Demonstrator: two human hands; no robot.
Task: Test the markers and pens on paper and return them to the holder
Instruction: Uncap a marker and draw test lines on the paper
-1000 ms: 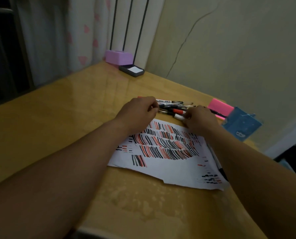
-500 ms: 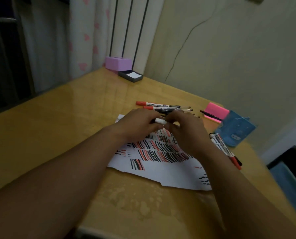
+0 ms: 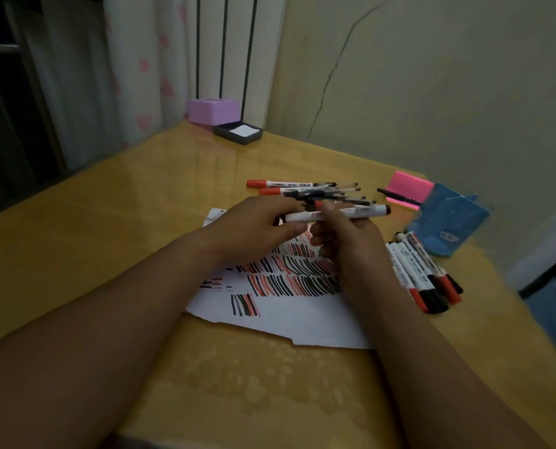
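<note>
The marker (image 3: 367,211) in hand is a white-barrelled one, held in the air just above the far half of the paper (image 3: 302,322). Its long axis is nearly level and runs left to right, with the black end pointing right toward the blue holder (image 3: 448,222). Both grips are on it: the left grip (image 3: 257,228) is curled round the left end, which is hidden inside the fingers. The right grip (image 3: 348,241) wraps the barrel near its middle, so the 2 grips sit almost touching, side by side along the same line. From that, the coming move looks like a pull along the axis, parting the left end from the barrel to bare a tip. Whether a cap sits under the left fingers cannot be told. The right grip is the nearer to the holder and to the row of markers (image 3: 416,267) lying just beside the paper's right edge. The loose pile of pens (image 3: 322,191) lies beyond both grips on the surface (image 3: 140,205) — and the paper's red and black stripes lie directly below the marker.
</note>
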